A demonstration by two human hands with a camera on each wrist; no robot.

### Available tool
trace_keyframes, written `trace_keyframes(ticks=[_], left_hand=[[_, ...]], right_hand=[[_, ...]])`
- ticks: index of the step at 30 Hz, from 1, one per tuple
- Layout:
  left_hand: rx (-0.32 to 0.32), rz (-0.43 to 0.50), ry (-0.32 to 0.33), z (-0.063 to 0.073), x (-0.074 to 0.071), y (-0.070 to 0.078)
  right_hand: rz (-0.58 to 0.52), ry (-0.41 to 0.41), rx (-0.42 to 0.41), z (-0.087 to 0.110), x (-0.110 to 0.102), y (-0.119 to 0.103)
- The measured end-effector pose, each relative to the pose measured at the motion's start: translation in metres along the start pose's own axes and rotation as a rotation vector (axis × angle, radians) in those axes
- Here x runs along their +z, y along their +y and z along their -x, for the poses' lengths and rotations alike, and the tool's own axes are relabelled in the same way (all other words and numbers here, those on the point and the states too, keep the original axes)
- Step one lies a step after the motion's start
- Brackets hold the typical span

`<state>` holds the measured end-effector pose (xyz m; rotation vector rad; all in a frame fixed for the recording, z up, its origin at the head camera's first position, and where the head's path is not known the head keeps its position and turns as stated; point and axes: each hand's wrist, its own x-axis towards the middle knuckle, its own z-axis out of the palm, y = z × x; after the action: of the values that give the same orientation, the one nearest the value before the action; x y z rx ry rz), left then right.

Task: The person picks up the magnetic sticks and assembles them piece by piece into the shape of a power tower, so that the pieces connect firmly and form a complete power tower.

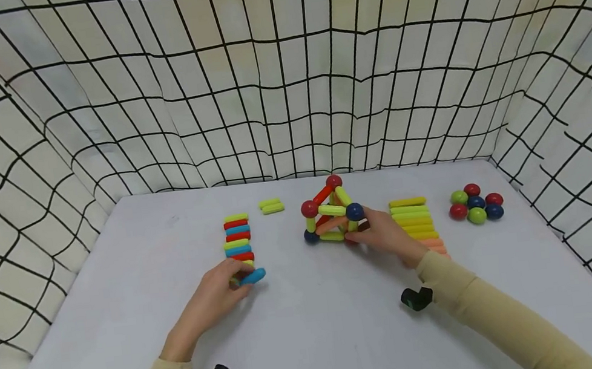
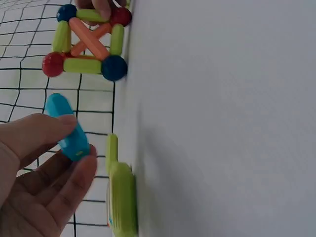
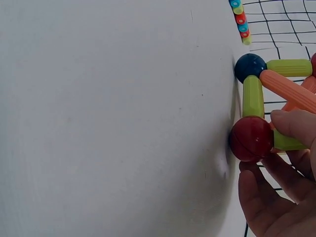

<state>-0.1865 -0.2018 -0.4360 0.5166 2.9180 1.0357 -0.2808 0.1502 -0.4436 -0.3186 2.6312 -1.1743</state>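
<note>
In the head view my left hand pinches a blue curved stick between thumb and fingers, raised over the near end of a column of coloured sticks. The left wrist view shows that blue stick tilted, thumb on one side. A cube-like ball-and-stick frame of red and navy balls, light green, red and orange sticks stands at mid-table. My right hand grips its lower right corner. Close up, the thumb lies on a light green stick beside a red ball, with fingers below.
Two light green sticks lie left of the frame. Right of my right hand are yellow, green and orange sticks in a column, then a cluster of balls. Black netting over white walls encloses the white table at back and sides.
</note>
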Motion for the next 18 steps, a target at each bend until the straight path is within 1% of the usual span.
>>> trace_keyframes(ticks=[3,6,8,9,11,13,18], left_hand=[[-0.068,0.273,0.029,-0.014,0.002,0.013],[-0.13,0.523,0.063,-0.039,0.006,0.029],[-0.157,0.654,0.1,-0.054,0.009,0.039],[-0.159,0.699,0.122,-0.061,0.012,0.043],[-0.156,0.754,0.152,-0.074,0.016,0.051],[-0.147,0.78,0.172,-0.084,0.021,0.057],[-0.119,0.807,0.144,-0.103,0.03,0.065]], right_hand=[[0.006,0.004,-0.018,0.001,0.003,-0.001],[0.024,0.01,-0.048,0.002,0.002,-0.001],[0.037,0.004,-0.068,0.003,0.002,-0.002],[0.041,0.0,-0.076,0.003,0.002,-0.002],[0.055,-0.003,-0.097,0.002,0.004,-0.003],[0.059,-0.005,-0.107,0.002,0.005,-0.003],[0.058,0.004,-0.114,0.002,0.006,-0.001]])
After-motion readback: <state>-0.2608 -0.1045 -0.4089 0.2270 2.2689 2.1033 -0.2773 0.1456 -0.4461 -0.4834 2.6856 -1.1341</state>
